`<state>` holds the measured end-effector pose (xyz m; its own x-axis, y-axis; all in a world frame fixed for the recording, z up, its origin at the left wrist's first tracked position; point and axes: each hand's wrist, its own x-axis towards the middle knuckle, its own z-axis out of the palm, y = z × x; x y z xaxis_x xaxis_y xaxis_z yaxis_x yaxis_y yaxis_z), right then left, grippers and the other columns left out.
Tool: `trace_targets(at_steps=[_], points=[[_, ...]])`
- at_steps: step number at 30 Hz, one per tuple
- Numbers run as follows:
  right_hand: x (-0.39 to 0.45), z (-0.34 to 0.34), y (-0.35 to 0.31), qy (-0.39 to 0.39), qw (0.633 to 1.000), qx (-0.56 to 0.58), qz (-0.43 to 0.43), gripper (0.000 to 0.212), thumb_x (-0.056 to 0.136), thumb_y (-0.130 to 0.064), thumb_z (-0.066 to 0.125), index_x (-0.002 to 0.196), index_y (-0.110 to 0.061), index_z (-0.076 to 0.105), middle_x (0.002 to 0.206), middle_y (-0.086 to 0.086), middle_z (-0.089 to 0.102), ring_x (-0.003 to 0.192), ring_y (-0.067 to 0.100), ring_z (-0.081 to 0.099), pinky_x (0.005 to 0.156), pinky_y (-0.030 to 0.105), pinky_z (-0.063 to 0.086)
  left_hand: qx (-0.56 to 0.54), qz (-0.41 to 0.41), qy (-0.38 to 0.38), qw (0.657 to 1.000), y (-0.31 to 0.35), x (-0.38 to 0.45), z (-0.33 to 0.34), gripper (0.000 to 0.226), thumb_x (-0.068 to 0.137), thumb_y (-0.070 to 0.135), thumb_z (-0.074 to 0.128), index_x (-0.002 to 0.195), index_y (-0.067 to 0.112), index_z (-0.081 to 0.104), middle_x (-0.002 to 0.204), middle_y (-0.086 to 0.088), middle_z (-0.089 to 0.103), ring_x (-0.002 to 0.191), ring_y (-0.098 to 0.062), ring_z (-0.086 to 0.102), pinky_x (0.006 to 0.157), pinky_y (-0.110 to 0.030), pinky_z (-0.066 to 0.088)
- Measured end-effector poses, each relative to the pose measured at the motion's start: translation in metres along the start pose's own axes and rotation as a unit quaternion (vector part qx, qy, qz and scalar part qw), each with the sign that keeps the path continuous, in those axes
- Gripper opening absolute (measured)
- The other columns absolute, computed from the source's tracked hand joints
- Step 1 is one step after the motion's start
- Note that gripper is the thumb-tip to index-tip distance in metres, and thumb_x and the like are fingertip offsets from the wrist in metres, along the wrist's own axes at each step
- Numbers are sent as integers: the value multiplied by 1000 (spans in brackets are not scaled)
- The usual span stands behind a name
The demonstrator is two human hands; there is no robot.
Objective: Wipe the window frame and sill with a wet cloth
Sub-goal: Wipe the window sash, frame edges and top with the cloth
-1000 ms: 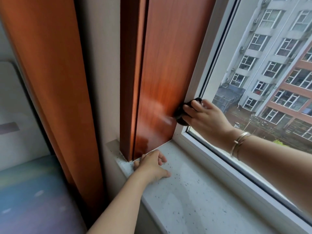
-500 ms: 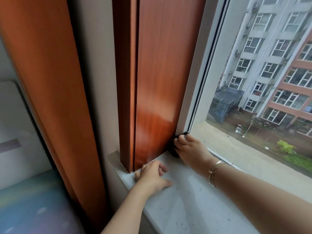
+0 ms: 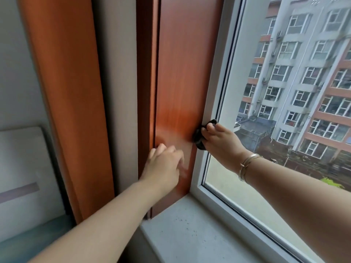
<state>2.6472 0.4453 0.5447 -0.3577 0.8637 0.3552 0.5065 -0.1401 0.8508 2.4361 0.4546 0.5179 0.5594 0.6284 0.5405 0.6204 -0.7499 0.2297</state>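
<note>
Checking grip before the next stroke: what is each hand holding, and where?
Right hand grips the bunched dark cloth against the frame; left hand holds nothing.

No readable text, no labels, no brands, no numbers, no signs anywhere

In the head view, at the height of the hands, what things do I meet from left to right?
Orange curtain → reddish-brown wooden side panel → left hand → dark cloth → right hand → gold bangles → window glass.
</note>
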Motion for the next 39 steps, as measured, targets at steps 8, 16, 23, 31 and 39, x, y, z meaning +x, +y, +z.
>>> trace_targets(at_steps=[8,16,23,31,39], points=[[39,-59,89,55,991,68,104,34,71,-12,44,79,-12,77,95,9,69,86,30,61,75,33,52,187,73,82,976,16,81,-130,37,79,2,63,101,29,50,108,8,39,104,-16,33,92,-36,26],[25,-34,25,43,963,176,201,50,73,-4,30,96,-3,75,119,21,62,97,39,60,78,39,51,235,61,18,970,17,92,-134,50,73,0,67,101,32,41,113,7,23,105,-17,23,87,-46,31],[16,-28,5,18,968,174,180,51,75,-3,29,100,-2,74,119,22,62,102,38,61,81,39,52,243,61,17,968,16,94,-130,51,71,2,68,100,31,38,113,6,21,105,-18,22,82,-45,30],[62,-83,128,83,973,109,184,44,72,-6,43,107,0,70,114,18,66,97,32,65,77,34,56,287,66,-55,954,38,100,-164,67,68,-9,58,125,21,37,134,-5,17,121,-28,21,96,-47,27],[81,-108,169,59,973,124,184,31,56,-4,66,85,-6,77,103,16,70,89,33,66,73,34,56,321,162,7,933,48,168,-246,41,82,6,60,118,20,45,124,-4,32,124,-30,22,107,-46,18]])
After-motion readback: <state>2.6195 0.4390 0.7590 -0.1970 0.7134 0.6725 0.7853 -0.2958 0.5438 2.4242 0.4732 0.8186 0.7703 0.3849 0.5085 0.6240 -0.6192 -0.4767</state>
